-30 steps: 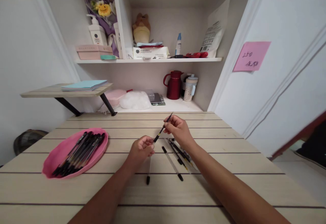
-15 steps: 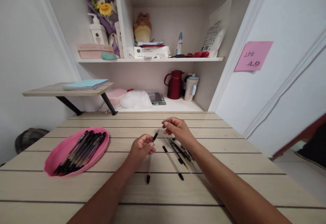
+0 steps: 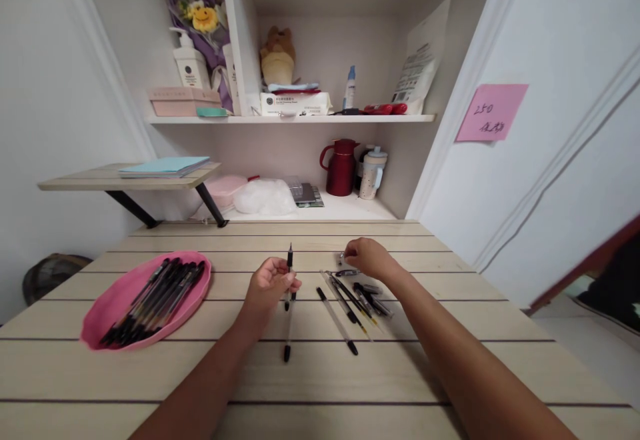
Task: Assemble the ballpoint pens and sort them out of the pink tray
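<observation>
My left hand (image 3: 270, 288) is closed around a pen (image 3: 290, 260), its metal tip pointing upward. Below it on the table lies a clear pen barrel (image 3: 289, 333) with a black end. My right hand (image 3: 369, 258) is reaching to the far side of the loose pen parts, fingers curled together beside small shiny pieces (image 3: 341, 259). Whatever is between those fingertips is hidden. Under that hand lie a black cap (image 3: 347, 273), several refills (image 3: 353, 297) and a cluster of dark caps (image 3: 369, 299). Another clear barrel (image 3: 336, 320) rests between my hands.
A pink tray (image 3: 103, 313) full of black pens (image 3: 155, 300) stands at the left. Behind it is a raised wooden stand (image 3: 80, 179) with blue paper (image 3: 165, 167). A red jug (image 3: 341, 168) and a pale cup (image 3: 373, 173) stand at the back.
My left hand has shifted slightly left, turning the pen more upright. My right hand has moved away from the pen, rightward and down to the small parts on the table.
</observation>
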The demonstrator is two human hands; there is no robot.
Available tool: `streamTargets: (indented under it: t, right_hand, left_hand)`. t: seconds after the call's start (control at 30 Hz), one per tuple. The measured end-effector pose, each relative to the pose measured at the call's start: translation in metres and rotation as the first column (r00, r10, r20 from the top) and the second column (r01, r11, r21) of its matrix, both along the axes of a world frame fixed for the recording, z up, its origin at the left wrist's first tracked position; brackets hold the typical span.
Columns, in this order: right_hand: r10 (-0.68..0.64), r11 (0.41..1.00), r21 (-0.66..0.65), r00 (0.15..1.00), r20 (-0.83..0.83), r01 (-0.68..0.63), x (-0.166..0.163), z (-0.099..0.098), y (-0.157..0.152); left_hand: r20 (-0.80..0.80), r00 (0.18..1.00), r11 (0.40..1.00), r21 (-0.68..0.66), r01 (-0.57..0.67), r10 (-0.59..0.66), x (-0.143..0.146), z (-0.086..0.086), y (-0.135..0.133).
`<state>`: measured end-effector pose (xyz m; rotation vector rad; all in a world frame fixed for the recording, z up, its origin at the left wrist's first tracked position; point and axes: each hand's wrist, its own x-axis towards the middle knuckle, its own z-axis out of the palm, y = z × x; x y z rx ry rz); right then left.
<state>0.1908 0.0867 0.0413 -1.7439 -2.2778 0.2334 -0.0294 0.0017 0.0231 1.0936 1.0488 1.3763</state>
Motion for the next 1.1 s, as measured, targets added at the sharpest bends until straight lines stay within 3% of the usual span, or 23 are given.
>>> streamTargets:
  t: [0.2, 0.33, 0.6, 1.1]
  right_hand:
    - [-0.084, 0.996, 0.019, 0.992, 0.091, 0.083, 0.009, -0.001, 0.006]
    - [-0.133, 0.991, 0.024, 0.983, 0.13, 0.131, 0.015, -0.011, 0.012]
    - [-0.102, 0.995, 0.008, 0.983, 0.155, 0.102, 0.012, -0.032, 0.015]
    - [0.021, 0.999, -0.029, 0.989, 0.148, -0.017, 0.01, -0.026, 0.013]
  left_hand:
    - [0.102, 0.994, 0.999, 0.024, 0.046, -0.048, -0.002, 0.0, -0.001]
    - [0.115, 0.988, 0.994, -0.017, 0.104, -0.102, 0.0, -0.001, -0.003]
    - [0.039, 0.983, 0.982, -0.044, 0.183, -0.181, 0.007, 0.0, -0.007]
    - [-0.041, 0.985, 0.984, -0.063, 0.164, -0.167, 0.006, -0.002, -0.004]
